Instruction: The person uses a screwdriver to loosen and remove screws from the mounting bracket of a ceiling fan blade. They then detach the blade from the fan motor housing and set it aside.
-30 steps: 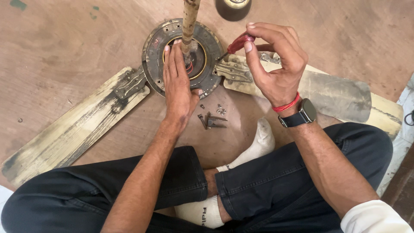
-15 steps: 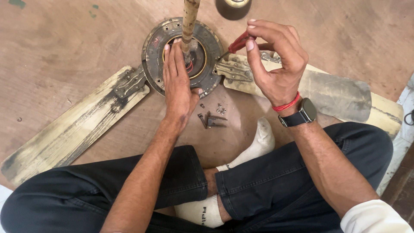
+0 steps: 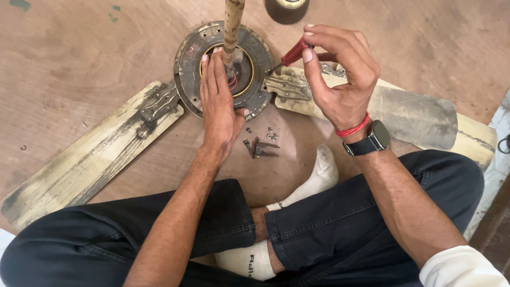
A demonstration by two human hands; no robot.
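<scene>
The person wears dark jeans [image 3: 319,234], white socks [image 3: 319,175], a rolled white sleeve [image 3: 457,268], and a black watch [image 3: 372,139] beside a red thread band [image 3: 353,129] near the right hand [image 3: 340,74].

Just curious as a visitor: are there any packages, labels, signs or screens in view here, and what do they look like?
Smartwatch: on the right wrist, a small dark rounded-square screen on a black strap; the screen is blank.
Sock print: dark lettering on the white sock, bottom centre.
No packages or signs.
</scene>
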